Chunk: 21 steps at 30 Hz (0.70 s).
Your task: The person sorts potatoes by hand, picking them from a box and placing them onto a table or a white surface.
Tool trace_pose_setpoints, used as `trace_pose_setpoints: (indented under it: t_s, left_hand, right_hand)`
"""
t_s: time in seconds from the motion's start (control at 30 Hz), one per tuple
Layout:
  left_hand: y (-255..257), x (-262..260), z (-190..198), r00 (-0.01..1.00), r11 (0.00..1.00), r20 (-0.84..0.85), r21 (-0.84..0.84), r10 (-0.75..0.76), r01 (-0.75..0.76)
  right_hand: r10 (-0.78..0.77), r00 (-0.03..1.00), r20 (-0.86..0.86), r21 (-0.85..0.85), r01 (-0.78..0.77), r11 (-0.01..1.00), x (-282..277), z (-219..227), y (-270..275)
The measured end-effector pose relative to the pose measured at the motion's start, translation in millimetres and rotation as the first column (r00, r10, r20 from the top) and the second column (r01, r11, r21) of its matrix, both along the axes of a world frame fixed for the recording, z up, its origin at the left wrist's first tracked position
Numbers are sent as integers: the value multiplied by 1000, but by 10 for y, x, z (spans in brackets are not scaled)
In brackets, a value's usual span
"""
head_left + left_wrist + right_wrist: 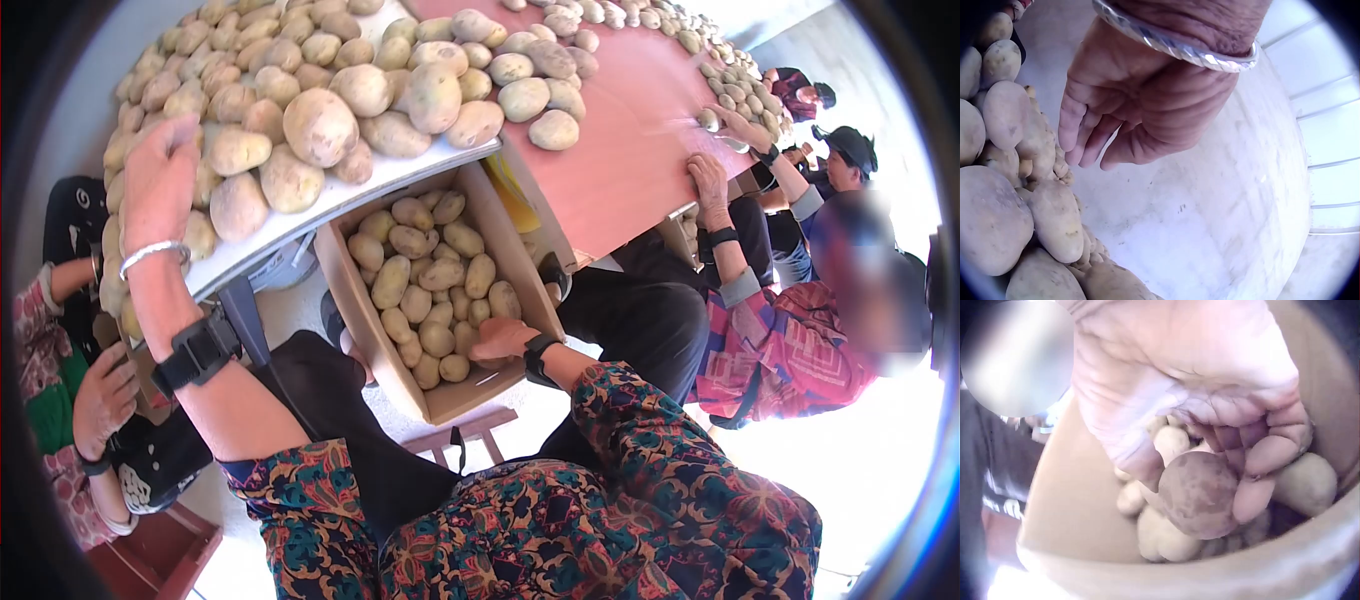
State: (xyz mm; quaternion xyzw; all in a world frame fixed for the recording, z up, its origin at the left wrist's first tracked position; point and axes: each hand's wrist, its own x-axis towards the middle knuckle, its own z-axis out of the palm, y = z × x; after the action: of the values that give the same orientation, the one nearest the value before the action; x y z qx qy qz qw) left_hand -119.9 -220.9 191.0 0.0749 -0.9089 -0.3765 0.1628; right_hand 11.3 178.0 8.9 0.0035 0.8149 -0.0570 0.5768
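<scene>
My right hand [502,343] is down inside a cardboard box [403,378], at its near right side. In the right wrist view its thumb and fingers grip a round, brownish potato [1199,495]. More potatoes [438,275] lie in the box around and beyond that hand. Over the left part of the heaped potatoes [320,127] on the table, my left hand [160,185] hangs with its fingers loosely bent. The left wrist view shows nothing in this hand [1141,103], its fingertips close beside the heap.
The box stands below the front edge of the white table [330,215]. To the right is a red tabletop [630,130] with more potatoes along its far side. One person [790,350] sits on the right and another person's hand [105,395] is on the left. A wooden stool [460,437] is under the box.
</scene>
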Motion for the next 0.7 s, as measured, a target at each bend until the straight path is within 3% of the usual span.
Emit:
trace_pose_setpoints:
  t_s: [0.03,0.07,0.1,0.13,0.2,0.33,0.4,0.43,0.5,0.53,0.6,0.63,0.7]
  left_hand:
    - [24,2,8,1000,999,6,41,-12,12]
    - [47,17,21,1000,998,6,55,-8,7]
    - [67,24,32,1000,998,-9,55,-16,16]
    - [80,24,44,1000,999,-5,49,-8,9]
    - [118,1,49,1000,999,8,46,2,-2]
    - [218,19,93,1000,995,-6,105,-1,2]
    - [218,19,95,1000,995,1,102,9,-9]
    - [222,20,105,1000,995,-1,102,4,-4]
    - [233,16,131,1000,998,20,68,12,-13]
    - [224,16,132,1000,998,10,70,3,-4]
    - [198,-11,88,1000,999,3,48,7,-7]
    - [206,-28,62,1000,998,-4,54,-7,8]
    - [175,-38,25,999,988,12,148,41,-42]
  right_hand:
    - [-11,1000,-14,-1,11,1000,-25,3,18]
    - [-244,970,14,-186,242,952,-54,-5,46]
    - [-450,889,88,-355,450,819,-91,-10,66]
    - [-481,876,48,-439,451,777,-179,-12,68]
    - [-653,746,133,-656,560,506,-336,671,-71]
    - [-748,649,141,-881,427,205,-712,1488,-29]
    - [-795,605,-46,-958,200,207,-901,1775,-9]
    - [-829,534,-168,-960,102,260,-1010,1892,-26]
    - [-811,276,-516,-855,-108,507,-1290,1877,-48]
    - [-812,264,-520,-853,-112,510,-1411,1902,-94]
    - [-656,72,-752,-659,-100,745,-1598,1955,-195]
    - [-651,57,-756,-654,-94,751,-1644,1928,-228]
    - [-372,41,-927,-374,-62,925,-1721,1814,-286]
